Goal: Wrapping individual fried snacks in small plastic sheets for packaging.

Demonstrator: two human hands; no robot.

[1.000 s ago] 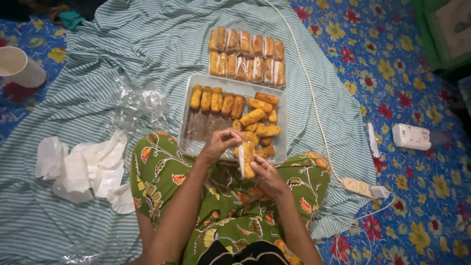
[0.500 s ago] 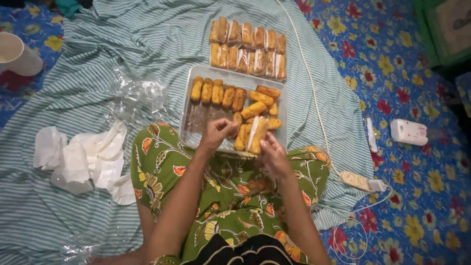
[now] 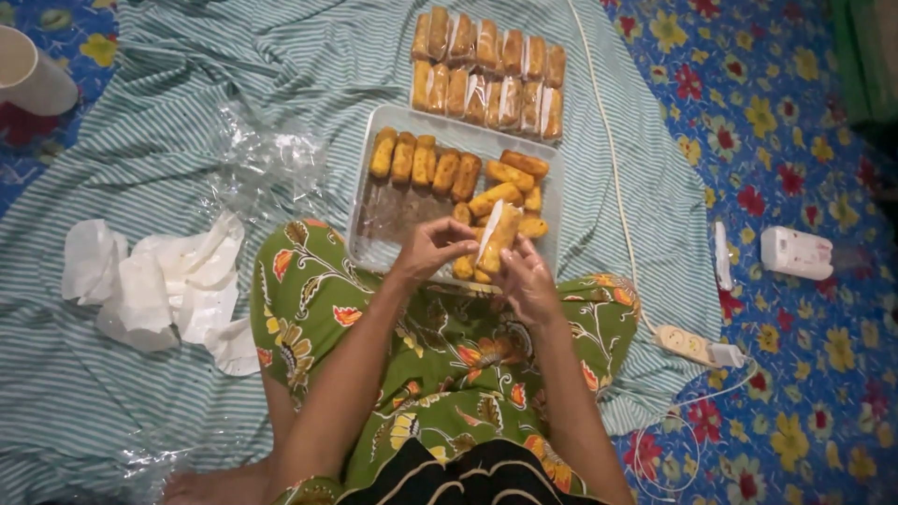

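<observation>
Wrapped rolls (image 3: 488, 73) lie behind the tray (image 3: 552, 201); tissues (image 3: 159, 290) left.

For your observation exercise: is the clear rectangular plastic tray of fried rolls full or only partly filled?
Partly filled. The clear rectangular plastic tray has golden fried rolls along its far edge and right side, while its near-left part lies bare.

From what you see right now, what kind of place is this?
Probably a home floor used for packing snacks: a striped cloth spread over a flowered mat, a tray of fried rolls, and a power strip.

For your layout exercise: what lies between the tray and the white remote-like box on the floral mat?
In the head view, a white cable and a slim white stick.
</observation>
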